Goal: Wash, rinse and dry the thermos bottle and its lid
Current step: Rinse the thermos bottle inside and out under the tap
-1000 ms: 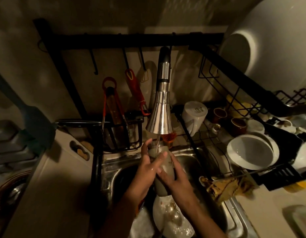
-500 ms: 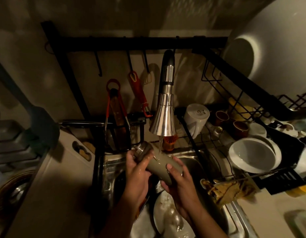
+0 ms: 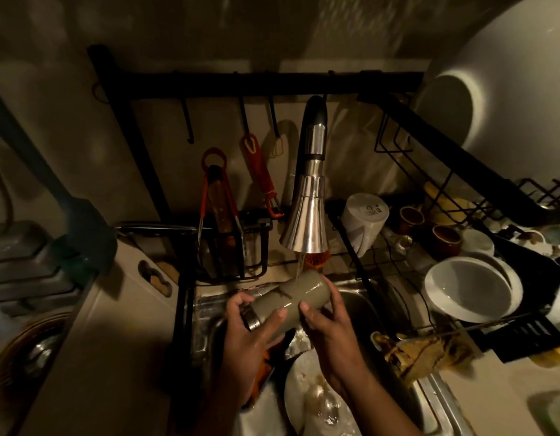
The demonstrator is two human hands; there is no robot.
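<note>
Dim light. Pale counter (image 3: 93, 357) at 9 o'clock. Red tongs (image 3: 214, 196) hang in the black rack at 11. Left hand (image 3: 250, 338), grip curled round the metal mouth end of the thermos bottle (image 3: 291, 305). Bottle lies nearly level over the sink (image 3: 206, 313), base raised toward 1 o'clock, water from the chrome faucet (image 3: 307, 221) striking its upper side. Right hand (image 3: 329, 325) at 3 o'clock of the left, grip wrapped on the bottle's base half (thumb on top). Soiled plate (image 3: 307, 394) below, at 6. White bowl (image 3: 470, 292) on the drying rack at 3. Lid not identifiable.
</note>
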